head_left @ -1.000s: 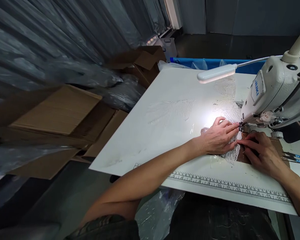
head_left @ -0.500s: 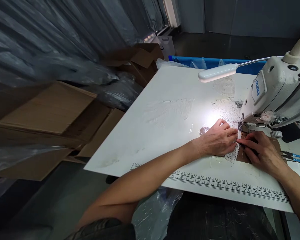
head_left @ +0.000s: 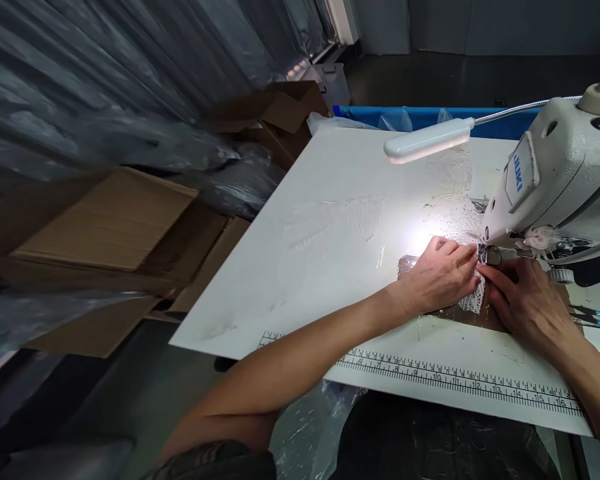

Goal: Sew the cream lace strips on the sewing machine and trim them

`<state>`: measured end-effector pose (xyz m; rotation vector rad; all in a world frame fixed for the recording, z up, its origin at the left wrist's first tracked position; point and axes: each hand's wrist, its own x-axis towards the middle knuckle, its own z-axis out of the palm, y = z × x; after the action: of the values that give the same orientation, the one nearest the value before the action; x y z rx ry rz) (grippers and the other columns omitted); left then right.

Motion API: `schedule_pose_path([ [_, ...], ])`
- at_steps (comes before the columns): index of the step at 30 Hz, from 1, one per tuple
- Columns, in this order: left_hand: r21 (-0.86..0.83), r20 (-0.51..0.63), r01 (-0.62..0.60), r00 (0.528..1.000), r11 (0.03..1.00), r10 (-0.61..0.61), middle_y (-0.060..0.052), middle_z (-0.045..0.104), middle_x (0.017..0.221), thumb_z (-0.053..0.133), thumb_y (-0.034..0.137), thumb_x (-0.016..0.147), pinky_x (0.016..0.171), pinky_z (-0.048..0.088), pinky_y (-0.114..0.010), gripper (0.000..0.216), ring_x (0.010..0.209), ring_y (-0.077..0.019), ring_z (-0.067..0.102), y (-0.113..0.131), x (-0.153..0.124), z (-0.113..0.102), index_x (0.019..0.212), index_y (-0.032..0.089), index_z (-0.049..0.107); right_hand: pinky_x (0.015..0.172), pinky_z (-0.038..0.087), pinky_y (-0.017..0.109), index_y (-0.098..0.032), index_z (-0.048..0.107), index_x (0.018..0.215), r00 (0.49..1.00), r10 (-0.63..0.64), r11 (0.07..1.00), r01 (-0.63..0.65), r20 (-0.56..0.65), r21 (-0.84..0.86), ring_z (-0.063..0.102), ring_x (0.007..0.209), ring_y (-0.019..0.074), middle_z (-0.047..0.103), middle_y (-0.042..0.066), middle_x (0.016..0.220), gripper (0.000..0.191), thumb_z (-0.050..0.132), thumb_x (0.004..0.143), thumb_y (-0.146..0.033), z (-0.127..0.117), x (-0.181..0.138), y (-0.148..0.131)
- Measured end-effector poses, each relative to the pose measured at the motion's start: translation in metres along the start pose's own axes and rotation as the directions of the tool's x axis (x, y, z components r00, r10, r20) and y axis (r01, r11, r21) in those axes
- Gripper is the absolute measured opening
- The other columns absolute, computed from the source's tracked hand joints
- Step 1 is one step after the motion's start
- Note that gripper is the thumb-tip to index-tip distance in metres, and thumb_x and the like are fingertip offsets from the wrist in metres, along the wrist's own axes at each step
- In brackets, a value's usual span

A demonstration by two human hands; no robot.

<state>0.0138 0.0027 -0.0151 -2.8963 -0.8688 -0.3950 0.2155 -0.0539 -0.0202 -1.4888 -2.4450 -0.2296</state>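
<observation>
My left hand (head_left: 443, 275) lies flat, fingers together, pressing a strip of white lace (head_left: 473, 298) onto the table just left of the presser foot (head_left: 486, 255). My right hand (head_left: 527, 298) rests on the lace and a brown piece (head_left: 490, 313) beneath it, fingertips pointing at the needle area. Both hands guide the lace under the head of the white sewing machine (head_left: 555, 180). The lace beyond the needle trails away to the rear of the table (head_left: 455, 213).
A white lamp (head_left: 425, 140) on a flexible neck lights the work. A printed ruler (head_left: 455, 380) runs along the white table's near edge (head_left: 330, 367). Blue-handled snips (head_left: 597, 319) lie at the right. Cardboard boxes (head_left: 115, 233) and plastic sheeting stand left of the table.
Both hands slid a little farther toward the needle with the lace; less lace shows between them and the table edge. The view shifted slightly.
</observation>
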Motion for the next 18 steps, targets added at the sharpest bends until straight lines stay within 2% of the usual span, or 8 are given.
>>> schedule_pose_path([
  [4,-0.013,-0.002,0.035,0.999,0.999,-0.035,-0.015,0.063,0.128,0.032,0.033,0.105,0.081,0.042,-0.039,0.041,0.102,-0.024,0.058,0.001,-0.002,0.002,0.124,0.008,0.059,0.068,0.047,0.04,-0.023,0.067,0.121,1.0,-0.009,1.0,0.009,-0.009,0.002,0.057,0.086,0.0281,0.062,0.014,0.098,0.038,0.039,0.096,-0.03,0.001,-0.002,0.001],
  [7,-0.04,-0.039,0.038,0.998,0.998,-0.04,-0.016,0.061,0.13,0.033,0.032,0.104,0.084,0.043,-0.04,0.041,0.105,-0.0249,0.058,0.001,-0.002,0.002,0.124,0.008,0.058,0.069,0.045,0.039,-0.024,0.068,0.118,0.998,-0.032,0.999,0.033,-0.046,0.036,0.058,0.087,0.027,0.063,0.013,0.097,0.035,0.042,0.095,-0.026,0.001,-0.006,0.001],
  [11,-0.053,-0.085,0.12,0.989,0.991,-0.124,-0.02,0.058,0.133,0.036,0.03,0.101,0.087,0.043,-0.043,0.039,0.108,-0.0271,0.057,-0.016,0.009,0.0,0.125,0.007,0.056,0.07,0.046,0.038,-0.025,0.068,0.12,0.999,-0.024,0.999,0.025,-0.032,0.042,0.058,0.088,0.0264,0.063,0.013,0.101,0.034,0.044,0.096,-0.026,0.004,-0.01,0.002],
  [13,-0.036,-0.015,0.174,0.985,0.984,-0.174,-0.019,0.061,0.129,0.035,0.027,0.1,0.087,0.044,-0.045,0.038,0.106,-0.028,0.058,-0.032,0.018,-0.001,0.125,0.009,0.057,0.072,0.049,0.041,-0.025,0.067,0.123,1.0,-0.014,0.999,0.015,-0.018,0.042,0.058,0.087,0.0265,0.063,0.014,0.103,0.036,0.043,0.096,-0.026,0.003,-0.01,0.001],
  [15,-0.033,0.094,0.179,0.98,0.983,-0.176,-0.017,0.061,0.132,0.034,0.027,0.1,0.09,0.044,-0.047,0.038,0.11,-0.0293,0.058,-0.05,0.026,-0.002,0.127,0.012,0.056,0.076,0.051,0.044,-0.025,0.066,0.125,1.0,-0.002,0.996,0.004,-0.024,0.088,0.059,0.09,0.0276,0.063,0.014,0.106,0.038,0.041,0.097,-0.026,-0.004,-0.01,-0.001],
  [17,-0.061,0.159,0.144,0.978,0.988,-0.133,-0.016,0.053,0.144,0.033,0.026,0.101,0.095,0.045,-0.048,0.04,0.12,-0.0299,0.055,-0.064,0.03,-0.003,0.133,0.013,0.053,0.079,0.054,0.042,-0.024,0.063,0.127,0.999,-0.024,0.977,0.034,-0.047,0.21,0.062,0.094,0.0267,0.063,0.013,0.109,0.037,0.041,0.098,-0.025,-0.02,-0.014,-0.006],
  [18,-0.078,0.153,0.122,0.982,0.99,-0.109,-0.017,0.047,0.15,0.032,0.026,0.101,0.098,0.044,-0.048,0.041,0.126,-0.0299,0.052,-0.068,0.029,-0.004,0.136,0.013,0.05,0.079,0.055,0.039,-0.024,0.061,0.129,0.997,-0.052,0.954,0.068,-0.062,0.291,0.063,0.095,0.0249,0.063,0.012,0.109,0.036,0.042,0.098,-0.023,-0.031,-0.018,-0.008],
])
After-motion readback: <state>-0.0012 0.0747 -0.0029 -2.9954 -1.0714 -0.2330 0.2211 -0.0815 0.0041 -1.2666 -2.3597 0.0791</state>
